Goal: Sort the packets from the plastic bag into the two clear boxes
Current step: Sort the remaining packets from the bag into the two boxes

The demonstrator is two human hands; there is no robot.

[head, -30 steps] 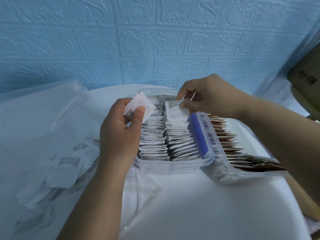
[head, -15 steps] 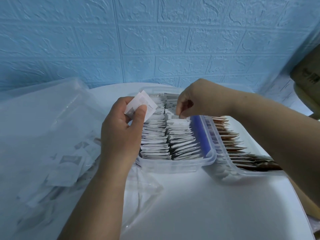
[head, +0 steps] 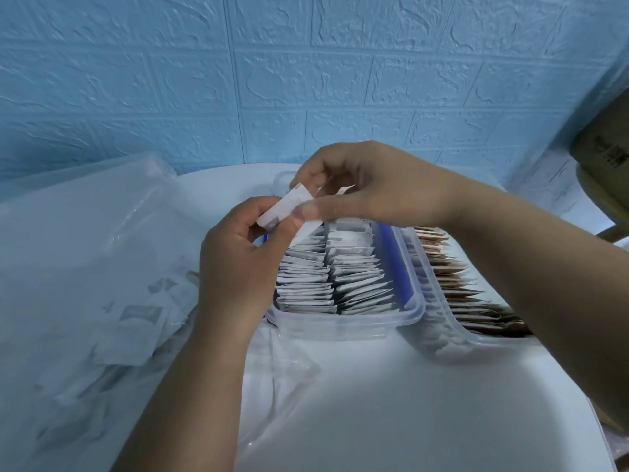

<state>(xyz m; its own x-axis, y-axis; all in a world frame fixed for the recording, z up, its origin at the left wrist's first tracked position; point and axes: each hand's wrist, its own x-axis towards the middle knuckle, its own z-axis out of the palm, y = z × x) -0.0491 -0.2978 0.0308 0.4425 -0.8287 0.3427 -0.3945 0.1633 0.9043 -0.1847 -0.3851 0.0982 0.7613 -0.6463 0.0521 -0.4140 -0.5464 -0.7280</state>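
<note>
My left hand point(head: 238, 264) holds a small stack of white packets point(head: 284, 206) above the left edge of the near clear box point(head: 343, 323). My right hand point(head: 367, 185) has come across to them, and its thumb and fingers pinch the top of that stack. The near box holds two tight rows of white packets point(head: 333, 277) and has a blue clip on its right side. A second clear box point(head: 439, 335) beside it on the right holds brown packets point(head: 456, 284). The clear plastic bag point(head: 85, 284) with more white packets lies to the left.
Everything rests on a white round table point(head: 408, 403) against a blue embossed wall. A brown cardboard box point(head: 606, 158) stands at the right edge. A crumpled flap of the bag lies on the table in front of the near box.
My right hand set a white packet into the near box's right row, then lifted and moved left to the packets in my left hand. The left hand stayed in place.
</note>
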